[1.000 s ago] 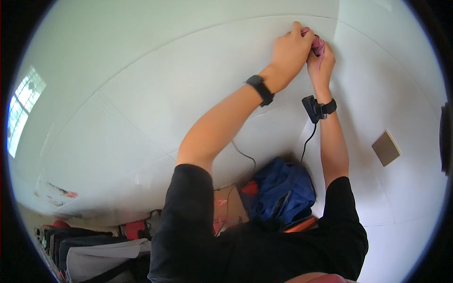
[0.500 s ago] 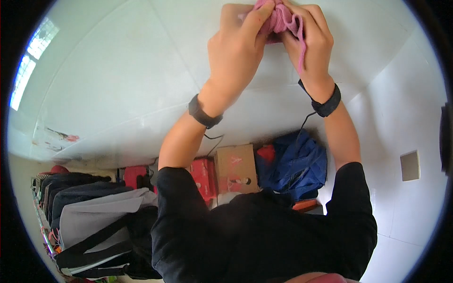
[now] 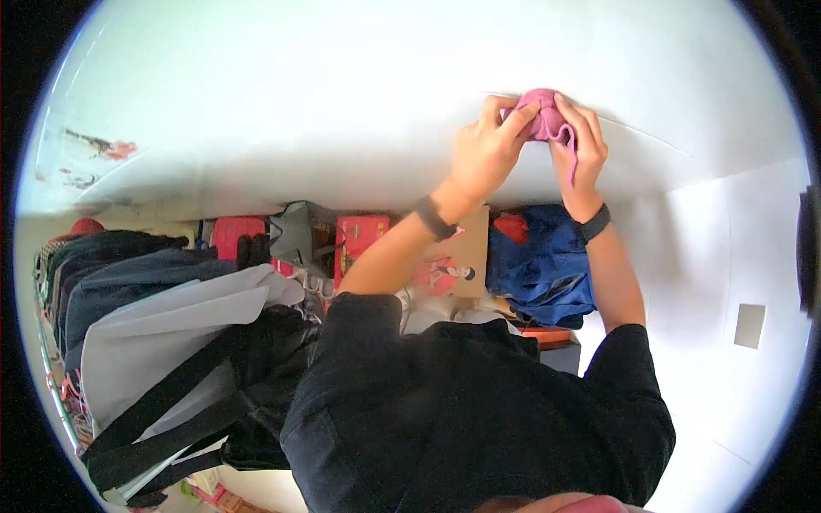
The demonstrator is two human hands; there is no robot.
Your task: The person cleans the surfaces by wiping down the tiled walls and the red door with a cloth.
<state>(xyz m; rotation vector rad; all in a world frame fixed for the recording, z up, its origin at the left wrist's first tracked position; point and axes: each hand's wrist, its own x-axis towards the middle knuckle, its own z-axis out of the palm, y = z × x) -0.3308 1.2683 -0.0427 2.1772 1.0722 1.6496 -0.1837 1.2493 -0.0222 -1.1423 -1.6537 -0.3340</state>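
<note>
A pink knitted cloth (image 3: 540, 101), bunched into a compact bundle, is between my two hands at the upper right of centre. My left hand (image 3: 486, 158) grips its left side, thumb pressed onto the front of the folds. From the right, my right hand (image 3: 585, 158) closes on the same bundle, with fingers along its upper edge. A thin strip of the pink material hangs loose over the right palm. What kind of knitted piece it is I cannot make out. Each wrist wears a black band.
Behind the hands spreads a pale glossy surface (image 3: 299, 94). Clothes (image 3: 162, 342) hang on a rack at left. Lower down are a red box (image 3: 363, 244), a cardboard box (image 3: 473, 248) and a dark blue fabric bundle (image 3: 534, 269). A plain wall plate (image 3: 750, 326) is at right.
Both hands and the pink cloth now appear lower and farther right in the picture. The bundle looks rounder and shows whole. More of the hanging clothes and boxes has come into view.
</note>
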